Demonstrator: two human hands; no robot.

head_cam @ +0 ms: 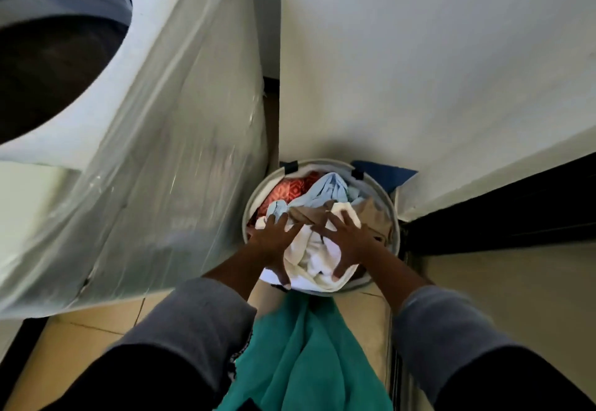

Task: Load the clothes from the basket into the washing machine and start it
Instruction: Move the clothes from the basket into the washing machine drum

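Beige floor tiles [364,320] are running under everything, and nearest the camera a teal cloth [306,362] is hanging down between two grey sleeves [200,314], its lower part cut off by the frame. Both arms [238,268] are stretching forward and down toward the basket [396,217], which is standing on the floor against the wall [435,56], just beside the washing machine [96,127]. The left hand [274,238] is lying palm down on the heap with its fingers [274,222] spread and straight; the right hand [346,243] is mirroring it, fingers fanned out, neither one closing on any cloth. Both are resting on a white cloth [314,251] on top of the pile. Beyond the hands a light blue garment [329,190], a red patterned piece [287,190] and a tan one [371,212] are filling the rest of the basket. Clear plastic [180,201] is covering the machine's side, blurring it, and its dark drum opening [48,69] is showing only partly at the upper left edge.
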